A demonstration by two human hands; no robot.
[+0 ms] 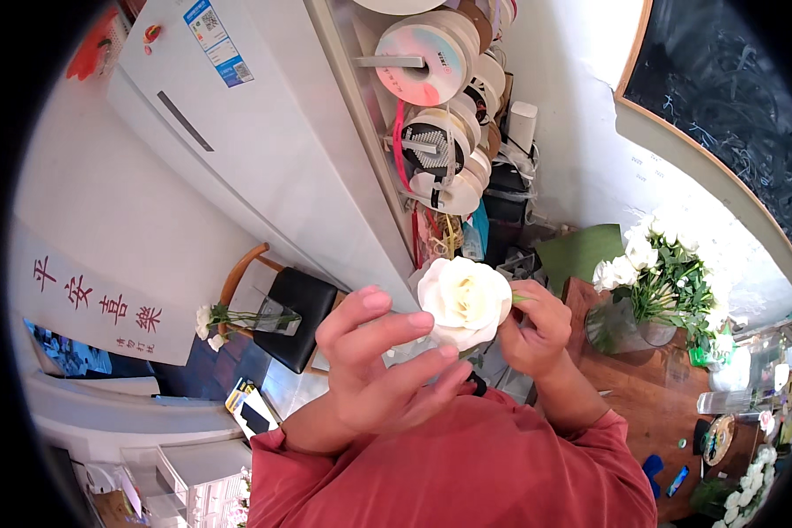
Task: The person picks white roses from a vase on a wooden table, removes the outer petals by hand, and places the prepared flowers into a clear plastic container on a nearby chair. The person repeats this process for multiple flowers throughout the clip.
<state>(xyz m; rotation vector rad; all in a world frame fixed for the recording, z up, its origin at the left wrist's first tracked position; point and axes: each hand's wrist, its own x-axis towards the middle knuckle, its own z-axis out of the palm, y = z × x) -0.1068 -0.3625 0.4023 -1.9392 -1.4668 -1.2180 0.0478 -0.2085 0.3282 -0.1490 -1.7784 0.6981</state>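
A fully opened white rose (465, 302) is held up in front of my chest, its creamy centre facing the camera. My right hand (538, 327) has its fingers closed at the right side of the bloom, where a small green tip (520, 298) shows by the thumb and forefinger. The stem is mostly hidden behind the flower and hand. To the left of the bloom, my left hand (383, 366) has its fingers spread, with fingertips close to the petals; whether they touch cannot be told.
At right, a glass vase (627, 330) of white roses (647, 254) stands on a wooden table (640, 422). A black-seated chair (297, 310) on the left bears a clear vase (274, 318) with white flowers. Ribbon spools (422, 63) hang beside a white refrigerator (251, 152).
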